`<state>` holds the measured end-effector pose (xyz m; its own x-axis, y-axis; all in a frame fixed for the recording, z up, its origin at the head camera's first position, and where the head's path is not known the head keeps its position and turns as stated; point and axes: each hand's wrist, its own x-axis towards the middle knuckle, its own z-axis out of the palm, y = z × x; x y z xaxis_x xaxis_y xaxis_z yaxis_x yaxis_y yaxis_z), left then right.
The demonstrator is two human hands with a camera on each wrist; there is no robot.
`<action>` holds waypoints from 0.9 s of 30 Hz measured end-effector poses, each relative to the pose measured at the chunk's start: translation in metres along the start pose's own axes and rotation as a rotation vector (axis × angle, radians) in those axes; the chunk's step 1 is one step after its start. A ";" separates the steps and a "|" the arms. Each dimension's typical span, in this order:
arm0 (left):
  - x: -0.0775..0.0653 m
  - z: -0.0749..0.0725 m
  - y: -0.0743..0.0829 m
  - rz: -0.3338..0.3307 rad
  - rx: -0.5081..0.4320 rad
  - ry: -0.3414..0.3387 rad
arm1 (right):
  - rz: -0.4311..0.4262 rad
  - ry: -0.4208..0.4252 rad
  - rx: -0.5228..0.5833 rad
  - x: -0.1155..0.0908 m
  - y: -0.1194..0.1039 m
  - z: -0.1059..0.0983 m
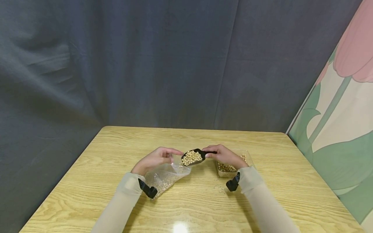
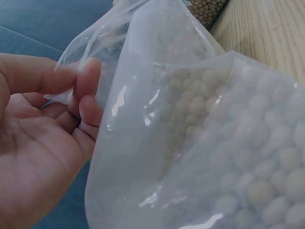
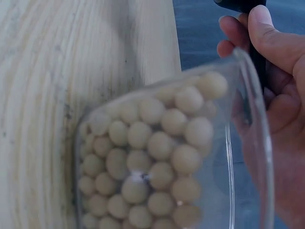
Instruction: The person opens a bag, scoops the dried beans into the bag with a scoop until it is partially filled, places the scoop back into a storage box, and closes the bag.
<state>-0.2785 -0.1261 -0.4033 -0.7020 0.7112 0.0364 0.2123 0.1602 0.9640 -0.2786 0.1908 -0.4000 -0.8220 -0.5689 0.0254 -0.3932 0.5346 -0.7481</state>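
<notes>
Pale round beans [image 1: 191,157] fill a black scoop [image 1: 203,153], whose handle my right hand [image 1: 223,156] grips in the head view. The scoop's tip reaches the mouth of a clear plastic bag [image 1: 163,179]. That bag lies slanted on the table with more beans inside. Thumb and fingers of my left hand [image 2: 47,109] pinch the bag's upper edge in the left wrist view. Beneath my right hand stands a clear plastic box [image 3: 268,176], partly filled with the same beans. In the right wrist view only part of the scoop's black handle [image 3: 258,67] shows.
All of this sits on a wood-grain table [image 1: 186,200], its far edge against a dark curtain [image 1: 163,64]. A wall with painted flowers [image 1: 338,161] rises along the right side. A black wrist camera [image 1: 233,183] hangs low beside the box.
</notes>
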 end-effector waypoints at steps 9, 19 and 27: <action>-0.001 -0.001 0.002 0.001 0.024 0.009 | -0.010 -0.015 -0.016 0.004 -0.001 0.004; 0.000 0.001 0.001 -0.009 0.025 0.005 | 0.019 -0.027 -0.052 0.004 -0.007 0.004; 0.002 0.001 -0.002 -0.003 0.050 -0.001 | 0.016 -0.028 -0.097 0.003 -0.012 0.004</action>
<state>-0.2796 -0.1239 -0.4055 -0.7022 0.7112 0.0332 0.2437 0.1962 0.9498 -0.2748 0.1804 -0.3932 -0.8173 -0.5762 -0.0055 -0.4190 0.6009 -0.6807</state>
